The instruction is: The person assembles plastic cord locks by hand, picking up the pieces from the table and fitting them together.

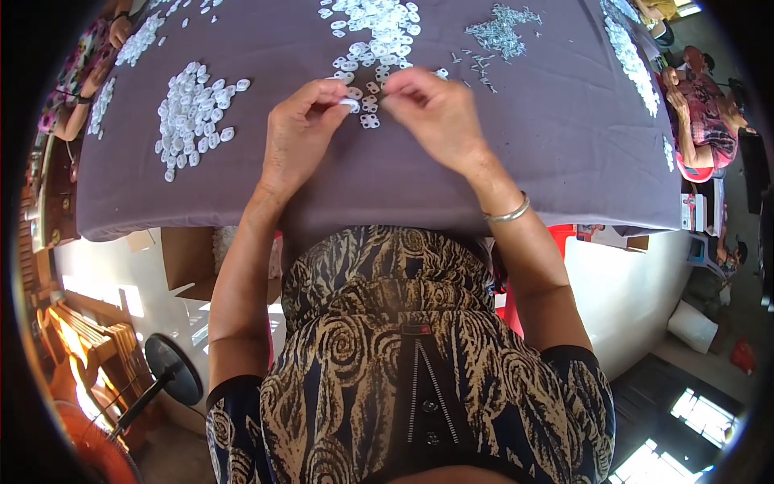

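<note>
Above the cloth-covered table, my left hand (302, 133) pinches a small white plastic piece (351, 105) between thumb and fingertips. My right hand (439, 113) is beside it, slightly blurred, its thumb and fingers drawn together; anything between them is too small to make out. A few white pieces with holes (370, 121) lie on the cloth between the two hands. They trail back to a larger heap of similar white pieces (379, 28) at the far middle. To the left of my left hand spreads a pile of oval white pieces (193, 117).
Small metallic screw-like parts (501, 34) are heaped at the far right of the purple-grey cloth (556, 153). More white pieces (629, 60) line the right edge. People sit at both sides. A black fan (173, 369) and a cardboard box (189, 262) are at lower left.
</note>
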Motion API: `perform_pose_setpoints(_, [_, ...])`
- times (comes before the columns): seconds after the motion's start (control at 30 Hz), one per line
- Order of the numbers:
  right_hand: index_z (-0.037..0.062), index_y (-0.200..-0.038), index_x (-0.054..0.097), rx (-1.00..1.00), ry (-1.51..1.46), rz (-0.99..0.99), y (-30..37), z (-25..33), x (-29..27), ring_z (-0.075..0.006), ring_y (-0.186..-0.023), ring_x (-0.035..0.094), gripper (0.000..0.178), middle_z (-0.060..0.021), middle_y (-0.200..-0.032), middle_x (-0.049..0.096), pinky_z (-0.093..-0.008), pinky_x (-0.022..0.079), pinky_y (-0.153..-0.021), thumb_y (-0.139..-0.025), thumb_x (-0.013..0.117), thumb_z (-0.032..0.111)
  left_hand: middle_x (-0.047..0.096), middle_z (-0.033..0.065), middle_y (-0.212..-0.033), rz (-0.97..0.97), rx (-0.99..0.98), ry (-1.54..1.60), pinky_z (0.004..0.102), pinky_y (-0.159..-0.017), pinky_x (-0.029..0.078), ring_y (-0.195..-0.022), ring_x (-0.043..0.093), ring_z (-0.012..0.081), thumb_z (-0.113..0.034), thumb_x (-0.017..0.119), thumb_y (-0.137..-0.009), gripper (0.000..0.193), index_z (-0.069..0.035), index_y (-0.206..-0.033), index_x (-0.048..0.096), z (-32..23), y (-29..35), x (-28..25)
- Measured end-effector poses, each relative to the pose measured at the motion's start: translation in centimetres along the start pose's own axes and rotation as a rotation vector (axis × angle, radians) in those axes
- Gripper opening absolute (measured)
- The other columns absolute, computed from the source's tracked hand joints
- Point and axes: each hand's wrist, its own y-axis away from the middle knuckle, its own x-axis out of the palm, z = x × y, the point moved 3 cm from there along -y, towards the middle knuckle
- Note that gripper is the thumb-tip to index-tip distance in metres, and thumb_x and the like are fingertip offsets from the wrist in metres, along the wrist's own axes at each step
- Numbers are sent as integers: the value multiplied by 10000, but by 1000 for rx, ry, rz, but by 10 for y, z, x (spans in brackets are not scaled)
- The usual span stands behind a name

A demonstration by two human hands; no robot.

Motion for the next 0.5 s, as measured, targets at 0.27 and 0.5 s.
perform_pose_setpoints(0.27, [49,-890,662,53,517,-294,-10,-19,-80,-87,-673,580,95,-23,-753,656,-244,476,-642,-813,646,103,628,76,-816,-164,169,-299,280,-626,481,-697,615,189,-6,649,-786,149,-52,-927,639,6,-5,-9])
perform_pose_setpoints(0.5, [57,-867,654,21,679,-166,-15,-32,-67,-151,-652,582,96,-34,-750,608,-280,474,-637,-799,659,124,565,74,-805,-176,187,-519,322,-586,467,-633,581,235,8,649,-771,167,-61,-921,623,5,-6,-13])
